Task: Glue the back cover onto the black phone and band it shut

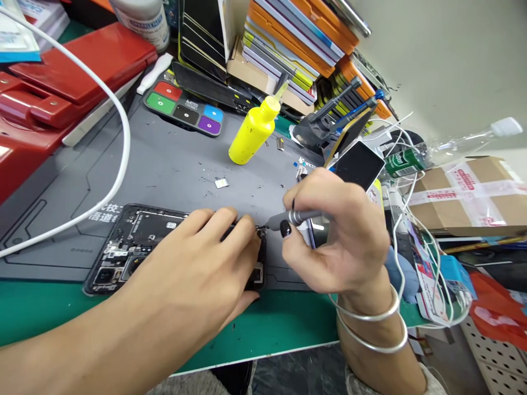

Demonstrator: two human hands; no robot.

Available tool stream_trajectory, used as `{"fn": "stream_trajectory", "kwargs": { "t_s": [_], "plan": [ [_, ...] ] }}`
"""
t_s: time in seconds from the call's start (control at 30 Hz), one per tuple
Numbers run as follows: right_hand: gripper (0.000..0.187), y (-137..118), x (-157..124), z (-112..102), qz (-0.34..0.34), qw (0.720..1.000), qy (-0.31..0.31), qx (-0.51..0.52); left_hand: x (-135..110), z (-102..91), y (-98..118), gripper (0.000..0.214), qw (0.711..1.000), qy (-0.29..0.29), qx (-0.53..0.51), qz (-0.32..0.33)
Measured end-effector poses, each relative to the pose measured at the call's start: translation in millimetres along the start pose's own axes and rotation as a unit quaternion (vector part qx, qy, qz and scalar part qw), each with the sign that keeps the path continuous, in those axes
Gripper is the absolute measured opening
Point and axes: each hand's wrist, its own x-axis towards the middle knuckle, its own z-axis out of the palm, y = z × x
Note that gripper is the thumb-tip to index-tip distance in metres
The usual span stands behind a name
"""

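An opened smartphone (154,230) lies on the grey work mat, its inner parts and camera modules showing. My left hand (206,247) is closed over its right half, fingers bent across the far edge and thumb by the near edge. The fingers hide much of that half. My right hand (333,236) pinches a slim grey screwdriver (304,216) between thumb and fingers. The tool's dark tip touches or hovers just above the phone's right end, by my left fingertips; contact cannot be made out.
Beyond the phone stands a yellow squeeze bottle (251,134), near a coloured screw tray (185,109). A white cable (121,131) arcs across the left side. Stacked cases (292,41) rise behind. To the right are a plastic bottle (448,151), a cardboard box (465,197) and tangled wires.
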Motion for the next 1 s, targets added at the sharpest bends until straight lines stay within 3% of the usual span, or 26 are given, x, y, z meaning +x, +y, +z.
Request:
{"fn": "stream_trajectory", "kwargs": {
  "t_s": [0.1,0.27,0.43,0.67,0.83,1.0],
  "plan": [
    [0.022,-0.9,0.3,-0.4,-0.001,0.998,0.017,-0.059,0.4,-2.1,-0.3,0.028,1.000,-0.009,0.001,0.002],
    [0.028,-0.2,-0.1,-1.4,0.016,0.998,-0.031,0.045,0.5,-5.2,-0.6,0.024,1.000,-0.018,-0.005,0.005],
    [0.026,-0.8,0.9,-0.9,-0.007,0.999,0.018,-0.030,0.5,-8.0,-0.3,0.033,0.999,-0.034,-0.005,0.002],
    [0.028,-1.0,0.4,-1.9,0.005,0.999,-0.023,0.036,-1.7,-2.4,0.5,0.028,1.000,-0.005,0.002,0.000],
    [0.024,-2.9,1.6,-1.8,0.015,0.999,-0.002,-0.040,0.7,-1.5,1.0,0.038,1.000,-0.018,0.012,-0.003],
    [0.026,-2.0,1.4,-3.4,0.015,0.998,-0.040,0.039,1.5,-2.6,1.0,0.033,1.000,-0.012,0.008,0.003]
  ]
}}
